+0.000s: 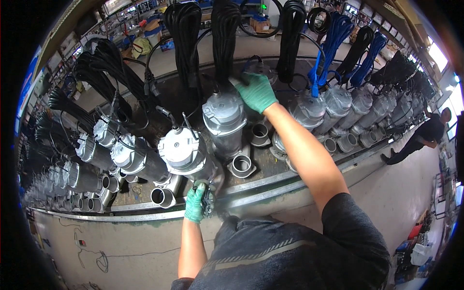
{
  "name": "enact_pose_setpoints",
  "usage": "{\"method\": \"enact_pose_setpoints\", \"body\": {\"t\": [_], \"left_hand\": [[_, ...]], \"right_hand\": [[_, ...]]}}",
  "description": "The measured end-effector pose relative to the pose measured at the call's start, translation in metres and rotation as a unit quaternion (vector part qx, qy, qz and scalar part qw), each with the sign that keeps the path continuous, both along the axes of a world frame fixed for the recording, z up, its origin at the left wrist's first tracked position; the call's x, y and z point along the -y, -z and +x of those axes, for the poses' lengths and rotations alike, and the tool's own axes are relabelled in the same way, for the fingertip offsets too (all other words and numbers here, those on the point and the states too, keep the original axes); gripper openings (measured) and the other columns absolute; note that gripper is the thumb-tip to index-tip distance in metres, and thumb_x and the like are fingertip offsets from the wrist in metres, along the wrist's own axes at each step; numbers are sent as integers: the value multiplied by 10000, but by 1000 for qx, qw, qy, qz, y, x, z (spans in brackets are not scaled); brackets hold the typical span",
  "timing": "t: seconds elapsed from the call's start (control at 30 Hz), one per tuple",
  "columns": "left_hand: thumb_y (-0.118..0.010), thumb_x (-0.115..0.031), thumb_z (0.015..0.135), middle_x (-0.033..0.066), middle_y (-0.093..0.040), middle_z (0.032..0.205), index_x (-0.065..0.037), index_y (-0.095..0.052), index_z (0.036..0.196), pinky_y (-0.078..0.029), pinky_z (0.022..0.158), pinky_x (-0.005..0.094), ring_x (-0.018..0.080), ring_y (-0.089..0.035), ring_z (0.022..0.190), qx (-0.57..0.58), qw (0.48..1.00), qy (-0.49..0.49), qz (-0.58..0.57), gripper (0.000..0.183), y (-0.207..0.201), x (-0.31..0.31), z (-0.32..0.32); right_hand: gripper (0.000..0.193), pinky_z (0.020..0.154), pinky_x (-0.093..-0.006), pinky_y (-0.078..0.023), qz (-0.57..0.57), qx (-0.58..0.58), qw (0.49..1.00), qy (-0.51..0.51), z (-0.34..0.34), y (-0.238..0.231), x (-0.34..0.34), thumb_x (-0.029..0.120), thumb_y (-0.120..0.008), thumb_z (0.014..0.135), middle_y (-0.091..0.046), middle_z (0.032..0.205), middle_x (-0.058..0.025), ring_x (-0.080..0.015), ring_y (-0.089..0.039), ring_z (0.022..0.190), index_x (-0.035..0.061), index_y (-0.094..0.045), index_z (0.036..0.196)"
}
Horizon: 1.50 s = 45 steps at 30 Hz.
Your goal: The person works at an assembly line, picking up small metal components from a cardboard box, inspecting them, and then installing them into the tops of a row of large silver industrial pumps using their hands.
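My left hand [195,204], in a green glove, is closed at the bench's front edge, below the outlet side of a grey metal submersible pump [181,151]. Its fingers wrap round a dark, shiny thing [208,202] that I cannot make out. My right hand [258,92], gloved in green too, reaches over the bench above another upright pump [224,114]. Its blurred fingertips are beside a hanging coil of black cable [225,43]; whether they grip anything is unclear. Black cables run from the pump tops.
Rows of similar pumps stand left and right along the metal-edged bench [261,185], with round outlet pipes [241,165] facing me. More black coils [182,38] and blue coils [337,36] hang above. A person [420,137] stands at the far right. A thin cord [140,253] lies on the floor.
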<state>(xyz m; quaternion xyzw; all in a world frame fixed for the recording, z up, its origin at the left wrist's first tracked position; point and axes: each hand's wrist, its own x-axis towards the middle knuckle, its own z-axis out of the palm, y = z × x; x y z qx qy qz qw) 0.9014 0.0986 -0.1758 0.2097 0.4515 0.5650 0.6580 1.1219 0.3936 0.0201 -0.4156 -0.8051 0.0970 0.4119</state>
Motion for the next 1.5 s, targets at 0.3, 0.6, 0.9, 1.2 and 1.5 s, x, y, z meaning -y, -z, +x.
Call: {"method": "enact_pose_setpoints", "body": {"t": [0.3, 0.6, 0.9, 1.2, 1.5], "left_hand": [[-634, -306, 1014, 39, -646, 711, -88, -658, 1059, -453, 411, 279, 140, -581, 508, -97, 994, -42, 26, 224, -6, -3, 9], [-652, -321, 1007, 53, -656, 817, -106, -608, 1144, -486, 453, 249, 108, -558, 539, -104, 993, -57, 4, 259, -8, 1, 12], [-639, -302, 1013, 40, -695, 956, -90, -624, 1165, -508, 554, 248, 90, -608, 705, -164, 984, -66, 21, 262, 1, -5, 12], [-634, -343, 1015, 59, -669, 927, -64, -616, 1151, -485, 431, 228, 94, -596, 613, -130, 991, -38, -11, 311, 5, 2, 6], [-654, -335, 1007, 73, -644, 767, -61, -614, 1117, -477, 447, 246, 125, -550, 499, -99, 995, -22, -14, 298, -4, -4, 8]], "right_hand": [[699, 841, -537, -523, -20, 201, 979, -25, 18, 2, -26, 613, -445, 1010, -677, 934, -307, -496, -652, 957, -49, -667, 1013], [601, 733, -517, -558, 55, 182, 976, 107, -8, 3, 3, 521, -369, 1048, -734, 850, -206, -379, -721, 829, 72, -746, 920], [458, 817, -514, -548, 70, 95, 992, 36, -7, 32, -27, 418, -483, 1023, -670, 1153, -265, -456, -670, 979, 30, -640, 1207], [530, 657, -286, -557, -430, -138, 796, -403, 35, 6, -44, 513, -561, 1029, -735, 1021, -63, -121, -663, 743, 42, -656, 1255], [450, 598, -242, -458, -337, -41, 839, -425, 32, 2, -62, 472, -566, 1042, -675, 891, -22, -83, -542, 650, 56, -672, 1177]]}}
